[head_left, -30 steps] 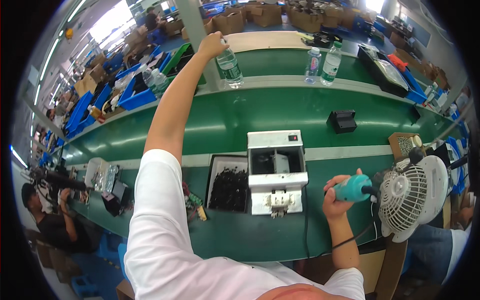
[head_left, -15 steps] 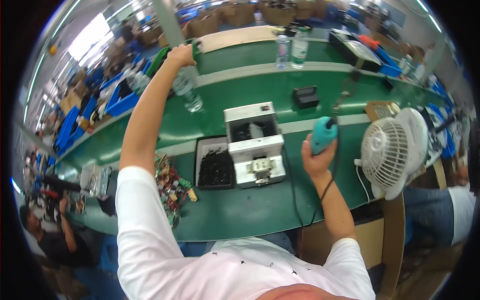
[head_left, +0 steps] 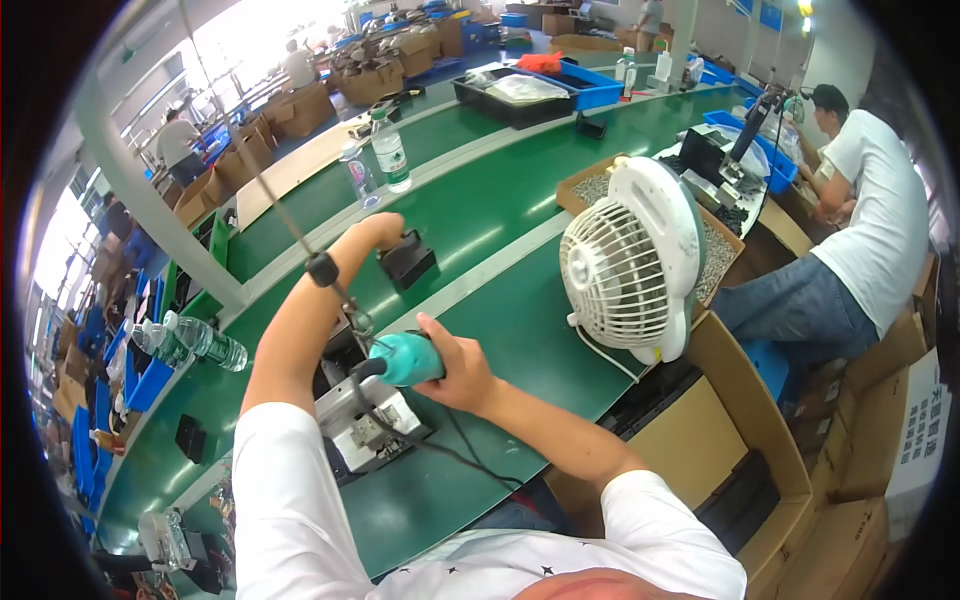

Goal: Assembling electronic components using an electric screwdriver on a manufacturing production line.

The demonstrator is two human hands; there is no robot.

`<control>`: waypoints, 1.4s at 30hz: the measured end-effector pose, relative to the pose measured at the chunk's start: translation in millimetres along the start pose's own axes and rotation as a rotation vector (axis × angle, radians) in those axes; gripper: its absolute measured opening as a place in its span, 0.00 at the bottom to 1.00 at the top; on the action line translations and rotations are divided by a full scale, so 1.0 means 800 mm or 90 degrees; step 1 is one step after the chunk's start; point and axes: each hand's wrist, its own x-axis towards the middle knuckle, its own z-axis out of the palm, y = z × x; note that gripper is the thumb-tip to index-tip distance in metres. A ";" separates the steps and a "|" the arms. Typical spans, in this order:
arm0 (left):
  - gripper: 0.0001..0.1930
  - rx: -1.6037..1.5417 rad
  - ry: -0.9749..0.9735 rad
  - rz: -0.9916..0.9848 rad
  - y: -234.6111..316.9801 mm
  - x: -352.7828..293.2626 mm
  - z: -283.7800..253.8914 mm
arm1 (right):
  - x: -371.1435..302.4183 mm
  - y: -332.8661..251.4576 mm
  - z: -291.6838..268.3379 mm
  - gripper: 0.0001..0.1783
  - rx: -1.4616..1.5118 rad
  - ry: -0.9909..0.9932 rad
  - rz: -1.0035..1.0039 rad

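My right hand (head_left: pixel 462 372) is wrapped round a teal electric screwdriver (head_left: pixel 408 360), its dark cord looping below and its upper end on a hanging line. The tool is over a white machine (head_left: pixel 368 425), partly covering it. My left arm stretches forward past the machine. At its end my left hand (head_left: pixel 383 231) is closed at the top edge of a black plastic box (head_left: pixel 407 260) over the green belt; its fingertips are partly hidden. A second black box (head_left: pixel 190 438) sits farther left on the belt.
A white fan (head_left: pixel 630 265) stands right, beside a cardboard tray of small parts (head_left: pixel 722 265). Two bottles (head_left: pixel 390 155) stand on the far ledge; others lie at left. An open carton (head_left: pixel 690 440) is beside the bench. A co-worker (head_left: pixel 870 220) sits at right.
The view has swung right. My left hand has come from the far-left green bin to the black box. My right hand has carried the screwdriver left, over the machine.
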 end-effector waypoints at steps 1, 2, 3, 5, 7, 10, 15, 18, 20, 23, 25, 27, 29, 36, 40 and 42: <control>0.16 -0.029 0.031 0.007 -0.003 -0.006 -0.008 | 0.000 0.001 0.002 0.42 0.011 0.027 -0.031; 0.15 -0.060 0.056 0.004 -0.011 -0.027 -0.009 | 0.000 -0.003 0.002 0.42 0.015 0.019 -0.015; 0.15 -0.090 0.083 -0.007 -0.022 -0.054 -0.010 | 0.002 -0.005 0.000 0.42 0.026 0.007 -0.001; 0.14 -0.148 0.139 -0.046 -0.040 -0.128 -0.017 | 0.014 -0.012 -0.005 0.39 0.001 0.069 -0.001; 0.13 -0.243 0.216 -0.040 -0.031 -0.216 -0.036 | 0.021 -0.011 -0.020 0.31 0.035 0.078 0.084; 0.13 -0.349 0.299 -0.011 0.065 -0.337 -0.071 | 0.032 -0.013 -0.052 0.30 0.213 0.077 0.332; 0.15 -0.361 0.451 0.025 0.160 -0.499 0.006 | 0.098 -0.125 -0.047 0.30 0.634 -0.085 0.465; 0.14 -0.460 0.546 0.019 0.196 -0.522 0.047 | 0.081 -0.154 -0.025 0.32 0.632 -0.186 0.457; 0.12 -0.647 0.647 -0.030 0.214 -0.529 0.068 | 0.062 -0.175 -0.009 0.34 0.551 -0.238 0.413; 0.09 -0.844 0.757 -0.097 0.236 -0.553 0.086 | 0.051 -0.187 0.003 0.34 0.517 -0.258 0.390; 0.07 -1.052 0.855 -0.173 0.247 -0.560 0.102 | 0.045 -0.180 0.010 0.34 0.521 -0.227 0.387; 0.03 -1.076 0.835 -0.157 0.258 -0.575 0.141 | 0.049 -0.166 0.015 0.38 0.542 -0.214 0.350; 0.01 -1.025 0.754 -0.084 0.272 -0.581 0.188 | 0.066 -0.152 0.019 0.42 0.531 -0.210 0.326; 0.07 -0.829 0.662 -0.388 0.291 -0.545 0.223 | 0.052 -0.131 0.046 0.47 0.712 -0.100 0.246; 0.08 -0.939 0.647 -0.411 0.287 -0.535 0.235 | 0.042 -0.132 0.058 0.49 0.627 -0.098 0.289; 0.09 -0.977 0.640 -0.421 0.286 -0.534 0.239 | 0.039 -0.130 0.062 0.49 0.598 -0.098 0.305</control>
